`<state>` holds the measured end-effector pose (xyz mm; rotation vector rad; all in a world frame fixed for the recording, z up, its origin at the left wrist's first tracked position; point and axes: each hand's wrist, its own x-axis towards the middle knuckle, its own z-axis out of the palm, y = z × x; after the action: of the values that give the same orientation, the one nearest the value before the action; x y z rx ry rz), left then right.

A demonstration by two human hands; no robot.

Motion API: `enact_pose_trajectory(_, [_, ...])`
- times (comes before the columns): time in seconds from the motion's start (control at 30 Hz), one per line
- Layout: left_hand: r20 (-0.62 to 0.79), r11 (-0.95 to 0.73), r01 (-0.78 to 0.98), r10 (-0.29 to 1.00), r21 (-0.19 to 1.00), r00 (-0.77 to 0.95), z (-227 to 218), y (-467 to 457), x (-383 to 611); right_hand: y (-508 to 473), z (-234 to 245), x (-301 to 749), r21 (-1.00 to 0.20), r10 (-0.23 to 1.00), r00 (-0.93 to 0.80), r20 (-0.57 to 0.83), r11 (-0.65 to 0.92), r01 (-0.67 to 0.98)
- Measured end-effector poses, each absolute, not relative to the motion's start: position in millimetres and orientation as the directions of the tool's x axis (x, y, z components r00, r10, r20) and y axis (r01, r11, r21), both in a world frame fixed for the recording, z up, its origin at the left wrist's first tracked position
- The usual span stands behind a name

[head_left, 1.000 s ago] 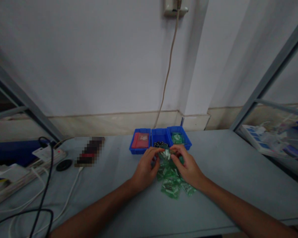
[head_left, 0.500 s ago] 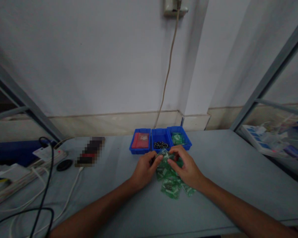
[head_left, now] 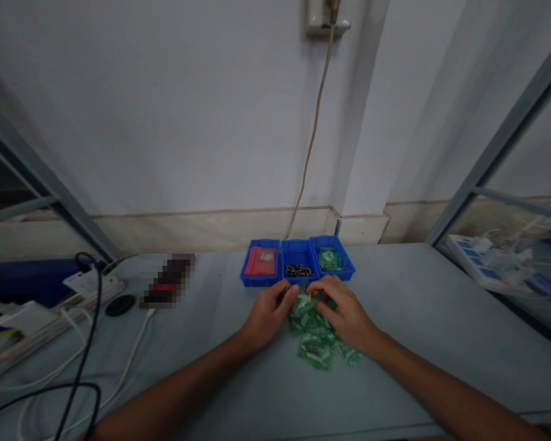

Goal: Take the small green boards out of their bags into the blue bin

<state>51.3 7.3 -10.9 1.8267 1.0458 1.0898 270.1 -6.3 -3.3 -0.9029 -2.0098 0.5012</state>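
A heap of small green plastic bags lies on the grey table in front of me. My left hand and my right hand meet over the far end of the heap, fingers curled and pinching one green bag between them. Just beyond the hands stand three blue bins: the left bin holds red bags, the middle bin holds small dark parts, the right bin holds green bags.
A power strip with black and white cables lies at the left, beside a black disc and a blurred dark object. A cord hangs down the wall. Metal frame bars and a cluttered shelf stand at the right.
Both hands have lowered slightly toward the heap with the green bag between them; the bag sits lower than a second ago.
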Motion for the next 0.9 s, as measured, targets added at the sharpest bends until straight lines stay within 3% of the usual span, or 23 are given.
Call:
enact_pose_trajectory(0.17, [0.362, -0.449, 0.333, 0.885, 0.829, 0.291, -9, 5, 51, -5, -4, 270, -0.677, 0.771, -0.297, 0.564, 0.637, 0.369])
enact_pose_trajectory(0.33, [0.420, -0.500, 0.321, 0.861, 0.804, 0.287, -7, 3, 52, -3, -10, 269, -0.763, 0.853, -0.217, 0.474, 0.521, 0.382])
enact_pose_trajectory(0.5, [0.474, -0.538, 0.297, 0.840, 0.789, 0.262, -12, 6, 53, -1, -14, 268, -0.846, 0.896, -0.134, 0.424, 0.444, 0.294])
enact_pose_trajectory(0.9, [0.581, -0.691, 0.341, 0.722, 0.638, 0.376, -17, 6, 50, 6, -18, 267, -0.906, 0.915, -0.087, 0.394, 0.402, 0.134])
